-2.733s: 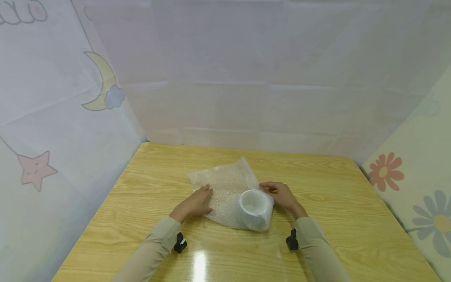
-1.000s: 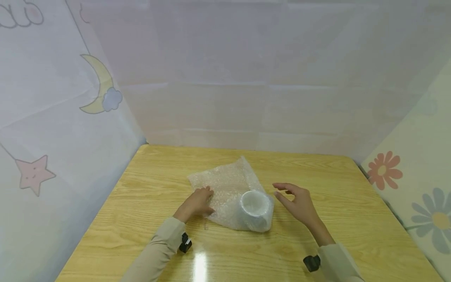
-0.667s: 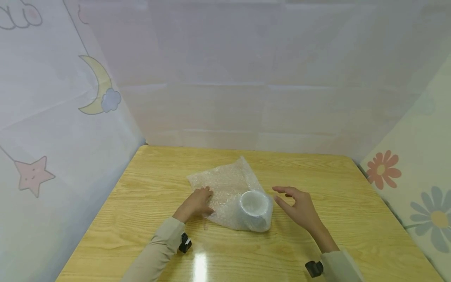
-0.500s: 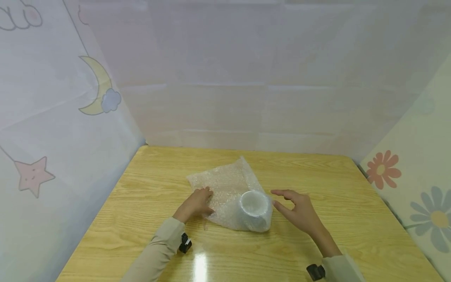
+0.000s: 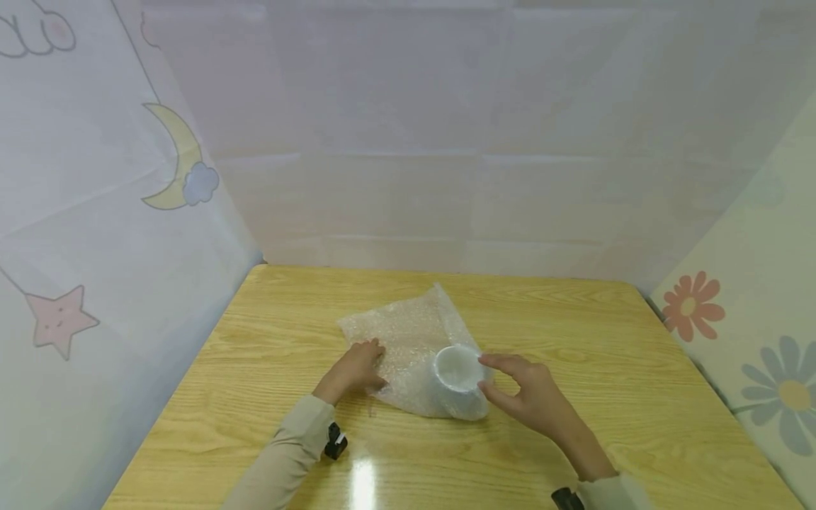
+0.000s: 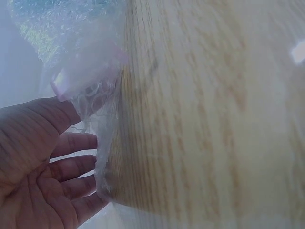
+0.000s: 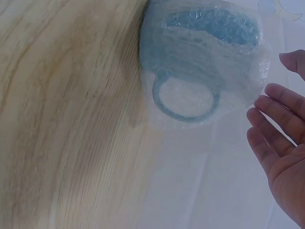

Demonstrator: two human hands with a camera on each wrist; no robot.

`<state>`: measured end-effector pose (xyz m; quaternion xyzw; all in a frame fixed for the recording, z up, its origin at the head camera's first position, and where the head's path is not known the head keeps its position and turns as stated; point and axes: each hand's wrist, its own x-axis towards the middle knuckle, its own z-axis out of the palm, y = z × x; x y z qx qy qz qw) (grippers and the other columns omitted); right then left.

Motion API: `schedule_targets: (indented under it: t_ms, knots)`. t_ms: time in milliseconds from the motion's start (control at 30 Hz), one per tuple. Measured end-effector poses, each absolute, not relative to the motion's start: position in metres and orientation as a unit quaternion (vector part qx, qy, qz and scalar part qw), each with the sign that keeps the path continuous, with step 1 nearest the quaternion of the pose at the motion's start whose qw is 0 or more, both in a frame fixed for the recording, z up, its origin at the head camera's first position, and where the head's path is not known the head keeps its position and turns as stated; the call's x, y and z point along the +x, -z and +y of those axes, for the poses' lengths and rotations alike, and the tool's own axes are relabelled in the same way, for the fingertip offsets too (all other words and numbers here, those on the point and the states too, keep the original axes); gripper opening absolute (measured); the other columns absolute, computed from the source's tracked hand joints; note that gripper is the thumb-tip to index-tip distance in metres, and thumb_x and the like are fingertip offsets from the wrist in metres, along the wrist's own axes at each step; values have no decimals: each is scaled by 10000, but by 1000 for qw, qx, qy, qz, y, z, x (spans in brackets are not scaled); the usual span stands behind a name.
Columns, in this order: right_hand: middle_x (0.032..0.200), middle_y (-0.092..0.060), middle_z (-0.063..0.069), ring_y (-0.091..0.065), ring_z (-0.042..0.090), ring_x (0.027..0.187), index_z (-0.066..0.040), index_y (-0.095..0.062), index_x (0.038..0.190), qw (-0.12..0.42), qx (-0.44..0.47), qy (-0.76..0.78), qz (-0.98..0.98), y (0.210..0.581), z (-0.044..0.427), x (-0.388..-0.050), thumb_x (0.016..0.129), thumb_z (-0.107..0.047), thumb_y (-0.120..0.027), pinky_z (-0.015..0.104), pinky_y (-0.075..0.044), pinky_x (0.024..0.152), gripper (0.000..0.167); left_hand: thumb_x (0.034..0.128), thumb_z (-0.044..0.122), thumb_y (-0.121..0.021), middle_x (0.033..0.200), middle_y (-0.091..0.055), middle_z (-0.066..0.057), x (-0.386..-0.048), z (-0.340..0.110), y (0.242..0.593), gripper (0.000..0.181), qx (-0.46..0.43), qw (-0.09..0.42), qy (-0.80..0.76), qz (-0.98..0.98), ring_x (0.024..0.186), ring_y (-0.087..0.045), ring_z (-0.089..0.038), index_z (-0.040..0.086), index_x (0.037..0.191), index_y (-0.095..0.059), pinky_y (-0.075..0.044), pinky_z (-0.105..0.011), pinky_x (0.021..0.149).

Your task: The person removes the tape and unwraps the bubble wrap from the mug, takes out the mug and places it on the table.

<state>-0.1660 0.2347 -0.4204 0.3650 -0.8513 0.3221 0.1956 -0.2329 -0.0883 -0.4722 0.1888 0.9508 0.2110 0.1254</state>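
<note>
Standing rim up in one bubble-wrap sheet (image 5: 401,322), at its near right part, is one pale-blue mug (image 5: 460,375). The left hand (image 5: 355,366) rests on the wrap's left edge, grip relaxed, thumb and fingers apart; the right hand (image 5: 535,395) has its grip spread at the mug's right side, contact unclear. Beneath is one wooden bench (image 5: 274,340). Left, cropped lettering (image 5: 59,32), unreadable; one moon (image 5: 188,145), one star (image 5: 61,316). Right, two flowers (image 5: 688,307).

Glossy wood-grain table (image 5: 574,304) with bubble wrap (image 5: 408,322) on top, around a light-blue mug (image 5: 457,370).
</note>
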Motion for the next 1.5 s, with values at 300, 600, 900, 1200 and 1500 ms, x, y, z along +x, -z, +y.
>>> schedule_targets:
  t_ms: [300, 600, 900, 1200, 1500]
  knots:
    - [1105, -687, 133, -660, 297, 1015, 41, -696, 1075, 216, 388, -311, -840, 420, 229, -162, 731, -46, -798, 323, -540, 852, 368, 775, 173, -826, 1418, -414, -301, -232, -89, 472, 658, 186, 121, -216, 951, 1295, -382, -477, -75, 1315, -543, -326, -527, 1072]
    - [1080, -691, 180, -664, 300, 1008, 50, -699, 1070, 196, 380, -293, -855, 416, 225, -158, 750, -26, -759, 137, -512, 722, 334, 784, 175, -819, 1427, -401, -304, -230, -89, 471, 668, 189, 125, -218, 949, 1308, -369, -474, -87, 1326, -529, -315, -527, 1081]
    - [1055, -690, 205, -678, 307, 960, 67, -704, 1038, 214, 378, -249, -866, 415, 220, -155, 729, -2, -744, 231, -554, 624, 319, 795, 180, -809, 1433, -399, -294, -229, -89, 470, 663, 190, 125, -214, 950, 1304, -378, -466, -80, 1335, -525, -324, -519, 1077]
    - [1033, -700, 187, -693, 285, 924, 58, -720, 1012, 224, 373, -184, -882, 409, 217, -153, 719, 5, -730, 341, -588, 653, 298, 799, 182, -808, 1433, -399, -295, -229, -90, 471, 663, 193, 121, -217, 949, 1307, -379, -460, -78, 1337, -522, -320, -514, 1081]
    - [1054, -695, 184, -688, 297, 934, 44, -723, 1028, 211, 365, -191, -887, 413, 219, -151, 744, -55, -726, 201, -506, 547, 300, 794, 183, -811, 1445, -391, -282, -229, -90, 469, 672, 185, 124, -223, 949, 1316, -366, -461, -68, 1346, -520, -312, -516, 1087]
